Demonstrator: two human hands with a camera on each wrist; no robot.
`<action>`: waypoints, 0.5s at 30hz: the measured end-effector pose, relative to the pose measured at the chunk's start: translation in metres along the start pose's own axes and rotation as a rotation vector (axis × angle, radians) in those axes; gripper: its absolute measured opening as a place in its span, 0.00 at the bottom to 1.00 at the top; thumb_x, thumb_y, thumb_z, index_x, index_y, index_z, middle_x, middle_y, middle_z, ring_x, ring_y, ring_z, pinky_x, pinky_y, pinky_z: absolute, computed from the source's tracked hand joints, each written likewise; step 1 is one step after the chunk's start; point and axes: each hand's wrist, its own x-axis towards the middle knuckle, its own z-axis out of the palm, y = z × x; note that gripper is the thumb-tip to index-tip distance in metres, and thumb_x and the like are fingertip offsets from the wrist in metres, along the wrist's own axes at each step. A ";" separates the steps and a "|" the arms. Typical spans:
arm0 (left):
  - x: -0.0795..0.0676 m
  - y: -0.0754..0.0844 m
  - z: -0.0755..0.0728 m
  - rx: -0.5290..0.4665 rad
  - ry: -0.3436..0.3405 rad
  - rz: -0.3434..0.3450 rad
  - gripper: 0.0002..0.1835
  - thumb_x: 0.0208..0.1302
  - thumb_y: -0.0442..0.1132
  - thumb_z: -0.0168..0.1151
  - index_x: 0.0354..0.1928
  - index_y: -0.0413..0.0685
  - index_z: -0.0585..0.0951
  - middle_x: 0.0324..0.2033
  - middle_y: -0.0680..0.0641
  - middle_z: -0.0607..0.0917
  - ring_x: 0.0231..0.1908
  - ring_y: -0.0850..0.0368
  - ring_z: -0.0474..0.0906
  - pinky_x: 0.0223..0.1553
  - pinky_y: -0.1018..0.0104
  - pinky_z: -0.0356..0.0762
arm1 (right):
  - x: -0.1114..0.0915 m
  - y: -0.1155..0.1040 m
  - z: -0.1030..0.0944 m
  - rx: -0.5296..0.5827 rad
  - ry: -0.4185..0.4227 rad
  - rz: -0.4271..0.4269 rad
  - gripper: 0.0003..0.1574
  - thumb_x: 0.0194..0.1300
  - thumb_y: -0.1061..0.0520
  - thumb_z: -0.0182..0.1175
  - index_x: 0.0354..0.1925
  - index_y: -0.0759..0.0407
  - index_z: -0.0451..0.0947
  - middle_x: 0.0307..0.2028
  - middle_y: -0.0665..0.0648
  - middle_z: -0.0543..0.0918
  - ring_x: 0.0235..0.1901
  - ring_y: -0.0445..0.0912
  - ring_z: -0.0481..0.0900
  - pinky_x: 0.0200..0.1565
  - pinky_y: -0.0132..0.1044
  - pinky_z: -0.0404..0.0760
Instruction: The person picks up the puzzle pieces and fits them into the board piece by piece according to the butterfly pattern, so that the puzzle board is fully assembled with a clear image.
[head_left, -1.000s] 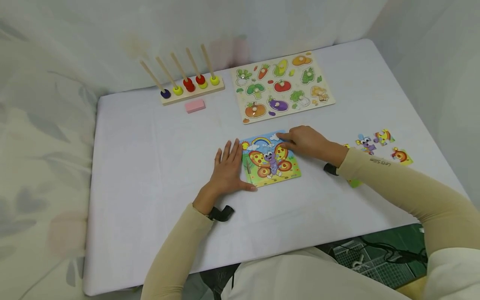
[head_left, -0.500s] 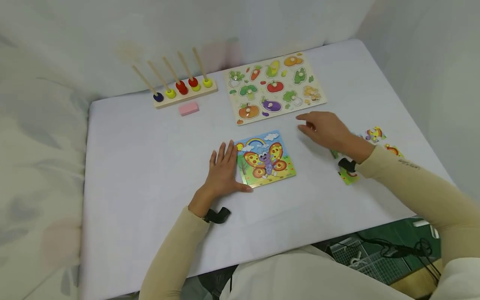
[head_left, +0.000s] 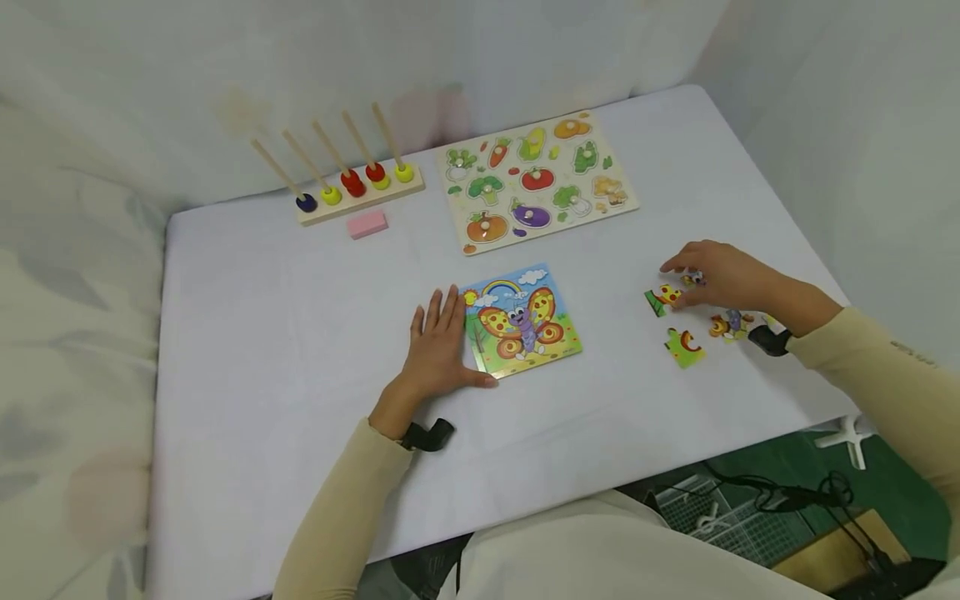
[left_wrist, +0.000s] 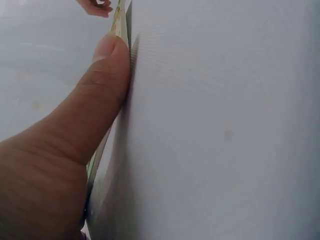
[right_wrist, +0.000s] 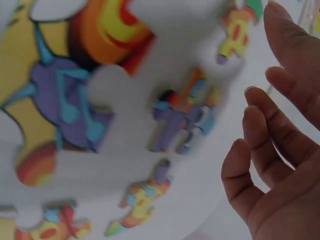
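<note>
A square butterfly puzzle point(head_left: 551, 346) lies on the white table. My left hand point(head_left: 435, 354) rests against it, fingers spread along its left edge and thumb at its lower left corner. In the left wrist view the thumb point(left_wrist: 100, 85) presses along the thin edge of the puzzle. My right hand point(head_left: 731, 275) hovers over loose puzzle pieces at the right, fingers loosely bent and holding nothing. A pizza-patterned piece point(head_left: 663, 298) lies below its fingertips, and a green piece point(head_left: 684, 348) lies closer to me. The right wrist view shows several pieces, among them a purple one point(right_wrist: 172, 122), beside the fingers.
A vegetable peg puzzle point(head_left: 502, 187) lies at the back. Left of it stands a wooden bead stacker point(head_left: 363, 200) with upright sticks, and a pink block point(head_left: 367, 223) lies in front of that. The table's front edge point(head_left: 600, 490) runs close to the person's body.
My right hand has left the upper right corner of the butterfly puzzle and moved right, over the loose pieces. The left hand stays at the puzzle's edge. The head view has shifted slightly.
</note>
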 end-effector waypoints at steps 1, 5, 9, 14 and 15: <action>0.000 0.000 0.000 0.000 -0.002 -0.003 0.78 0.32 0.76 0.69 0.76 0.46 0.36 0.76 0.48 0.31 0.75 0.49 0.22 0.72 0.44 0.25 | 0.000 0.001 0.003 0.001 -0.007 0.000 0.33 0.52 0.53 0.73 0.56 0.61 0.78 0.51 0.61 0.79 0.49 0.54 0.75 0.50 0.52 0.74; 0.000 0.000 0.000 -0.005 -0.007 -0.007 0.78 0.32 0.76 0.69 0.76 0.46 0.36 0.76 0.49 0.31 0.75 0.49 0.22 0.72 0.44 0.24 | -0.002 0.005 0.014 0.028 -0.015 0.001 0.33 0.50 0.54 0.74 0.54 0.60 0.77 0.51 0.60 0.78 0.52 0.55 0.72 0.52 0.53 0.73; 0.000 0.001 0.000 0.001 -0.013 -0.012 0.78 0.32 0.76 0.69 0.76 0.46 0.36 0.76 0.49 0.31 0.75 0.49 0.22 0.72 0.45 0.24 | -0.002 0.010 0.021 0.054 0.021 -0.012 0.30 0.49 0.56 0.75 0.50 0.61 0.78 0.48 0.59 0.78 0.51 0.54 0.72 0.52 0.51 0.72; 0.000 0.002 -0.002 0.003 -0.011 -0.009 0.78 0.32 0.76 0.70 0.76 0.46 0.36 0.76 0.48 0.31 0.75 0.49 0.23 0.72 0.44 0.25 | -0.002 0.012 0.024 0.047 0.060 -0.031 0.26 0.48 0.58 0.75 0.45 0.61 0.76 0.44 0.58 0.77 0.46 0.52 0.71 0.48 0.49 0.71; 0.000 0.002 -0.002 0.001 -0.011 -0.007 0.78 0.32 0.75 0.70 0.76 0.45 0.36 0.76 0.48 0.31 0.75 0.49 0.23 0.72 0.44 0.25 | -0.002 0.012 0.025 0.046 0.064 -0.029 0.26 0.48 0.58 0.75 0.44 0.60 0.75 0.43 0.57 0.76 0.45 0.51 0.70 0.47 0.48 0.71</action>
